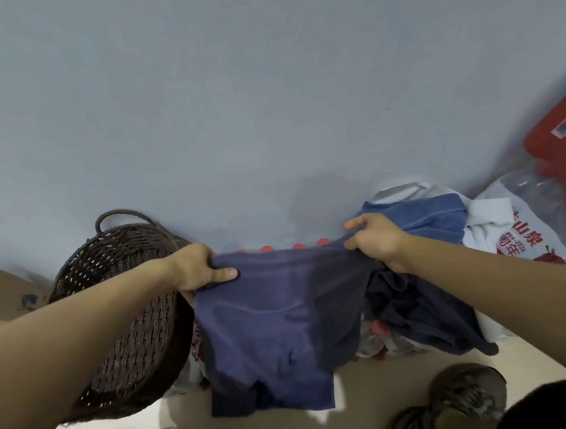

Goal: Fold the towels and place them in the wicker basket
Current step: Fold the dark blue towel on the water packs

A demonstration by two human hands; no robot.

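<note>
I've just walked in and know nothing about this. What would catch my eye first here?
First, the dark blue towel hanging in the middle, held up by its top corners: the left hand grips one, the right hand pinches the other. To the left a dark wicker basket lies tilted against the wall, and to the right a pile of more blue cloths waits.

Plain grey-blue wall [233, 100], pale cream floor [371, 399], dim light
</note>
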